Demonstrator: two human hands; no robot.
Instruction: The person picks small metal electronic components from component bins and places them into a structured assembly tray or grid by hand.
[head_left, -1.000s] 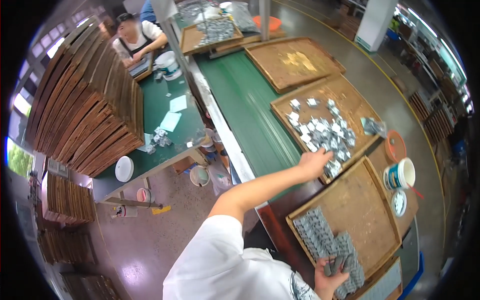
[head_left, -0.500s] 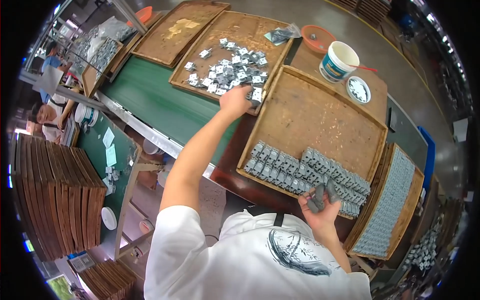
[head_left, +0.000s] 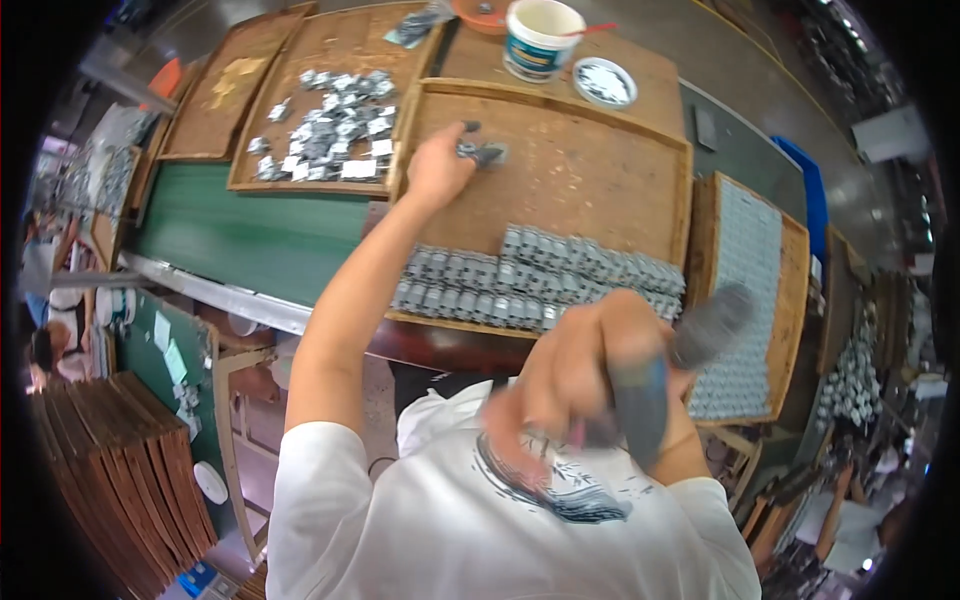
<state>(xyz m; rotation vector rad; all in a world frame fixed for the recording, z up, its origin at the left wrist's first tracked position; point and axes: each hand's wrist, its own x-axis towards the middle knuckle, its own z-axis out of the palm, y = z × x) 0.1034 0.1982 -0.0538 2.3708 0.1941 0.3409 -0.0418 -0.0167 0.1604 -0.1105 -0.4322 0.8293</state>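
Observation:
My left hand reaches over the left part of the middle wooden tray. Dark finger cots cover some fingertips, and a small grey metal part shows pinched between them. Raised close in front of my shirt, my right hand is smeared by motion; it wears dark grey finger cots too, and whether it holds anything is unclear. Below it, rows of grey metal parts stand packed along the tray's near side. A loose heap of similar parts lies in the tray to the left.
Behind the middle tray stand a white bucket and a round tub of white pieces. On the right is a tray filled with parts. A green work surface extends left, near stacked wooden trays. Other people work at far left and lower right.
My left hand has moved from the heap to over the middle tray, carrying a part. My right hand has risen from the rows toward my chest. The view has shifted.

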